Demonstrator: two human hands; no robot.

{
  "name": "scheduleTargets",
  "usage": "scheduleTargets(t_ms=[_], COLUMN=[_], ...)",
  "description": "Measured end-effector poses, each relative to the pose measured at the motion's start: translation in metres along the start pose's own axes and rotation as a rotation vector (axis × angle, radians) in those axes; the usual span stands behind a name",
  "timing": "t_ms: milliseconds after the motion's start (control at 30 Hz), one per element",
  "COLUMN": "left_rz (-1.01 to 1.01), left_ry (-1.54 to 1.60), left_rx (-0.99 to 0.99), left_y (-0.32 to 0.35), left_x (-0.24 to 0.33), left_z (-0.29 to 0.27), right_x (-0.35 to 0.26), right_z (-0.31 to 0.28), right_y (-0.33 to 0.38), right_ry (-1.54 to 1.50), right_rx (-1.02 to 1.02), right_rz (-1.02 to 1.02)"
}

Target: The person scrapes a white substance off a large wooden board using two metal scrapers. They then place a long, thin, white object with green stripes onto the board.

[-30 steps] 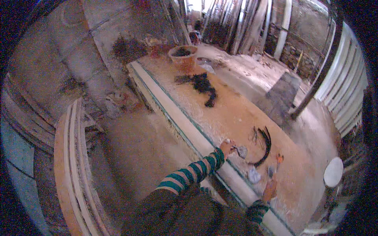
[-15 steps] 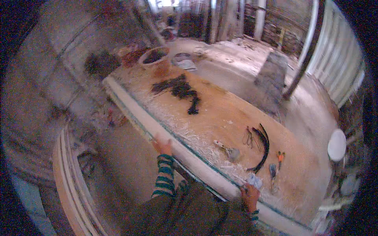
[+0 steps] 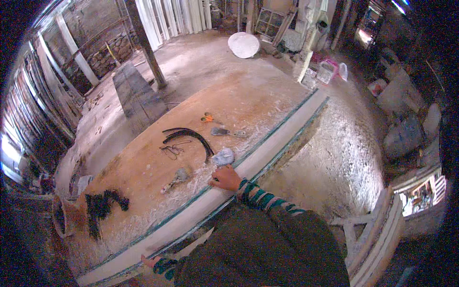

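A long pale strip (image 3: 172,228) with green edges runs along the near side of a broad tan worktop (image 3: 143,172). My right hand (image 3: 226,178) rests over this strip with curled fingers; what they hold, if anything, is hidden. Just beyond its knuckles lies a crumpled whitish lump (image 3: 223,157). Farther left and lower, my left hand (image 3: 151,261) touches the strip's near edge, fingers stretched and partly hidden. Near the right hand are black curved strips (image 3: 197,137), thin wire (image 3: 174,150), a pale-handled tool (image 3: 177,178), orange-handled scissors (image 3: 207,118) and a dark flat piece (image 3: 220,131).
Black fibre clumps (image 3: 103,205) lie on the worktop's left, beside a round-mouthed container (image 3: 60,217). Beyond stand a wooden post (image 3: 146,48), a grey plank (image 3: 136,95) and a white round disc (image 3: 244,45). A curved pale frame (image 3: 382,239) is at right.
My view has swung to the right along the worktop. The right hand stays over the strip by the whitish lump; the left hand now shows only in part at the lower edge.
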State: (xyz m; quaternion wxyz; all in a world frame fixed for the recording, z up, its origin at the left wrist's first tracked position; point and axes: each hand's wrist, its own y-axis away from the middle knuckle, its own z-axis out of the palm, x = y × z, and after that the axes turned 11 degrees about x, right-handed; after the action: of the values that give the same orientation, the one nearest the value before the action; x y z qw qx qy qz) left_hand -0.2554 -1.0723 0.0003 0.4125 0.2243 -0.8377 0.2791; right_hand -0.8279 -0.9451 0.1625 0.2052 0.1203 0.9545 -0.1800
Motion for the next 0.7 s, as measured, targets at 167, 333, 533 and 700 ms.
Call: scheduleTargets(t_ms=[167,333,533,700], left_rz=[0.154,0.004,-0.097,-0.168], left_ry=[0.012,0.057,0.033,-0.047], left_rx=[-0.051,-0.036,0.026,0.215], left_y=[-0.027,-0.029,-0.017,-0.006], left_x=[-0.005,-0.009,-0.016,-0.013], left_z=[-0.01,-0.02,-0.027,-0.044], right_x=[-0.014,-0.016,-0.014,-0.016], right_z=[-0.004,-0.004,-0.003,0.007], right_y=[0.003,-0.005,-0.004,-0.013], right_ry=[0.081,0.062,0.041,0.074], right_rx=[0.0,-0.044,0.024,-0.019], right_rz=[0.051,0.043,0.029,0.175])
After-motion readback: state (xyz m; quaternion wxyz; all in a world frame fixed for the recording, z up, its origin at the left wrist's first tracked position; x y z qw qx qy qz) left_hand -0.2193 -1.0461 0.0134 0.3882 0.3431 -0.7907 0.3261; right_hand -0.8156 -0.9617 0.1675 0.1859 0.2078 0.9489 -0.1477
